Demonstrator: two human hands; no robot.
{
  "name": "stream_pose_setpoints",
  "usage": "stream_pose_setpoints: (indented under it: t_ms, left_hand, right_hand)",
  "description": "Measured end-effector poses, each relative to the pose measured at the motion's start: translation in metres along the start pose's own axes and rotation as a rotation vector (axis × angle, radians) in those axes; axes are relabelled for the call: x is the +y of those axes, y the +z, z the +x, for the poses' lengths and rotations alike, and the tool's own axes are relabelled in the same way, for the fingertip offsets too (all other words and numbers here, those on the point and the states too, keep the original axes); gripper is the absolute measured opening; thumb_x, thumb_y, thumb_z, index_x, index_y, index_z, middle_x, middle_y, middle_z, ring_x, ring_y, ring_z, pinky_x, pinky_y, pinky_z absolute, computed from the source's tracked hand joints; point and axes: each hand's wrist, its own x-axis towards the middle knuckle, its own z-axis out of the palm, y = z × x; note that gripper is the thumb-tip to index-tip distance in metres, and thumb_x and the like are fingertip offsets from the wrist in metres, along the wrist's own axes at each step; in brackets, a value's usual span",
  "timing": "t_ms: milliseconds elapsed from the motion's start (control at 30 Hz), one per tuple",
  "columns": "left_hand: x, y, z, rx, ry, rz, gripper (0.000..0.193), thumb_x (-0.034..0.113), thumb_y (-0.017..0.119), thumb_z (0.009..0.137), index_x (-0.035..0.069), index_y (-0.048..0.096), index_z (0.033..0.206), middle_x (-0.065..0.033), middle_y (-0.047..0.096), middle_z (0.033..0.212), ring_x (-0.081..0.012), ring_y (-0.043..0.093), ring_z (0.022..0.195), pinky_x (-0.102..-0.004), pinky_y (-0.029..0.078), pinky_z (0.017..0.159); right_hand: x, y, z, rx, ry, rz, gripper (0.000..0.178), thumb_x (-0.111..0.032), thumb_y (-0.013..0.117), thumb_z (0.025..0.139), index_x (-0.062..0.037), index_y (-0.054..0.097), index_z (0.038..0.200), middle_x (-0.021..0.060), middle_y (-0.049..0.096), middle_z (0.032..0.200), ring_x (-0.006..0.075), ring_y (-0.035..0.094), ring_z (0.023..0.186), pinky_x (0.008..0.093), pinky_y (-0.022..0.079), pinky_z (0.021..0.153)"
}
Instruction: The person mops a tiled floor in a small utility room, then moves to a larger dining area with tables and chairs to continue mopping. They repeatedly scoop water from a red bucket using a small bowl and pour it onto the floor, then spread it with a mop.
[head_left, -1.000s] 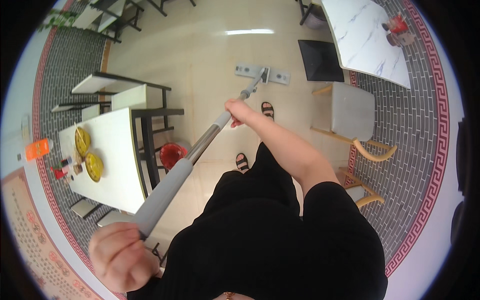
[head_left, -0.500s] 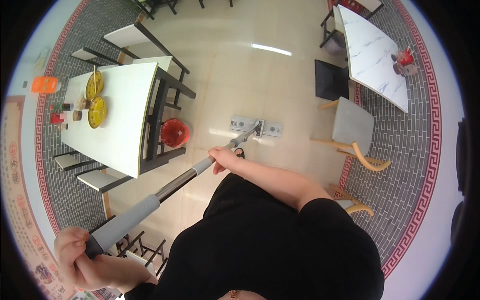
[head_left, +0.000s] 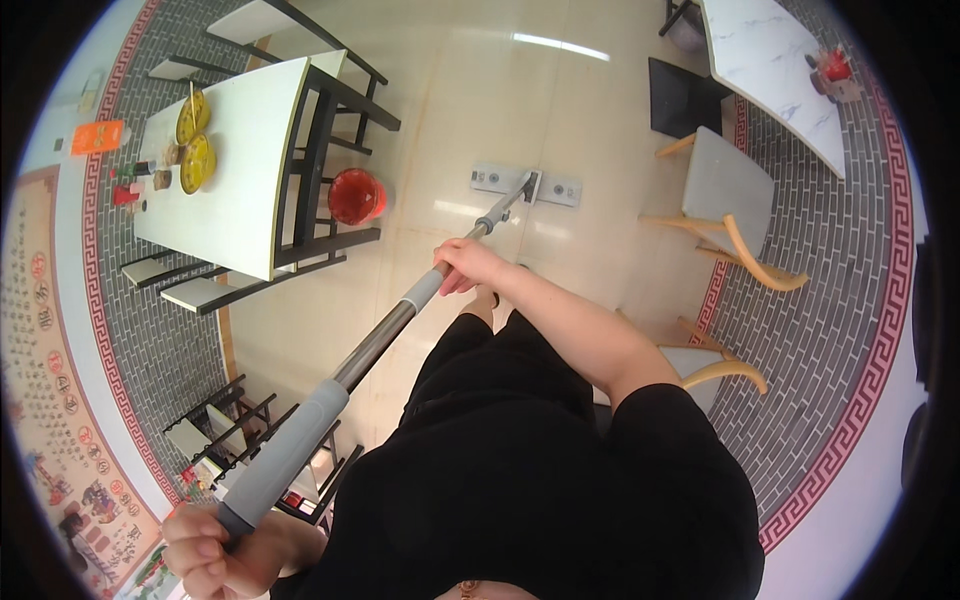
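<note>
A flat mop [head_left: 372, 359] with a grey and metal pole runs slantwise from the lower left up to its flat grey head [head_left: 556, 188], which lies on the tiled floor. At the lower left, my left hand [head_left: 215, 552] is closed around the top end of the grey handle. Farther along the pole, my right hand [head_left: 468, 264] wraps round it near the middle of the view, above my feet. The underside of the mop head is hidden.
To the left stands a white table [head_left: 235, 165] with two yellow bowls [head_left: 197, 163], and a red bucket [head_left: 356, 196] beside its legs. On the right are a marble-topped table [head_left: 770, 85], a black stool [head_left: 683, 97] and grey-seated wooden chairs [head_left: 728, 185].
The mop head has shifted slightly right and away from me. Both hands have moved rightward in view with the pole. The tables and chairs sit differently as my viewpoint moved.
</note>
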Motion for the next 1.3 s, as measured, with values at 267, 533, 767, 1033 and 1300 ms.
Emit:
stream_pose_setpoints:
  t_ms: [267, 533, 767, 1033, 1300]
  left_hand:
    - [0.030, 0.005, -0.028, -0.275, -0.238, -0.717, 0.009, 0.003, 0.049, 0.078, 0.009, 0.055, 0.078, -0.0005, 0.051, 0.061, -0.0081, 0.046, 0.045, -0.0173, 0.032, 0.044]
    - [0.042, -0.089, -0.082, -0.528, -0.026, -0.578, 0.009, 0.009, 0.041, 0.084, 0.007, 0.050, 0.086, -0.0004, 0.047, 0.061, -0.0087, 0.045, 0.043, -0.0192, 0.030, 0.043]
    - [0.056, -0.224, -0.107, -0.385, -0.125, -0.586, 0.013, 0.006, 0.038, 0.081, 0.005, 0.050, 0.083, -0.0010, 0.044, 0.061, -0.0076, 0.043, 0.043, -0.0205, 0.028, 0.041]
    - [0.076, -0.326, -0.095, -0.170, -0.199, -0.428, 0.014, 0.004, 0.033, 0.081, 0.000, 0.046, 0.076, -0.0045, 0.040, 0.061, -0.0071, 0.037, 0.041, -0.0179, 0.026, 0.041]
    - [0.100, -0.363, -0.116, -0.124, -0.144, -0.661, 0.011, 0.007, 0.038, 0.083, 0.005, 0.047, 0.077, -0.0017, 0.040, 0.064, -0.0085, 0.040, 0.051, -0.0211, 0.031, 0.050]
  right_hand:
    - [0.021, 0.003, -0.030, 0.048, 0.114, -0.066, 0.034, -0.035, 0.043, 0.079, -0.0125, 0.041, 0.104, 0.0094, 0.057, 0.078, 0.0201, 0.061, 0.057, 0.0248, 0.047, 0.045]
    - [0.107, 0.056, -0.031, 0.255, 0.066, -0.056, 0.029, -0.037, 0.044, 0.077, -0.0151, 0.040, 0.095, 0.0034, 0.045, 0.065, 0.0139, 0.052, 0.047, 0.0232, 0.043, 0.043]
    - [0.200, 0.173, -0.050, 0.261, 0.088, -0.021, 0.029, -0.037, 0.043, 0.077, -0.0143, 0.040, 0.095, 0.0032, 0.042, 0.056, 0.0148, 0.047, 0.040, 0.0268, 0.043, 0.039]
    - [0.278, 0.303, -0.077, 0.145, 0.129, 0.056, 0.028, -0.032, 0.043, 0.079, -0.0067, 0.044, 0.090, 0.0059, 0.045, 0.059, 0.0157, 0.051, 0.041, 0.0243, 0.041, 0.033]
    - [0.281, 0.299, -0.095, 0.248, -0.021, 0.257, 0.015, -0.019, 0.047, 0.077, -0.0045, 0.047, 0.082, 0.0076, 0.053, 0.063, 0.0150, 0.053, 0.043, 0.0220, 0.039, 0.034]
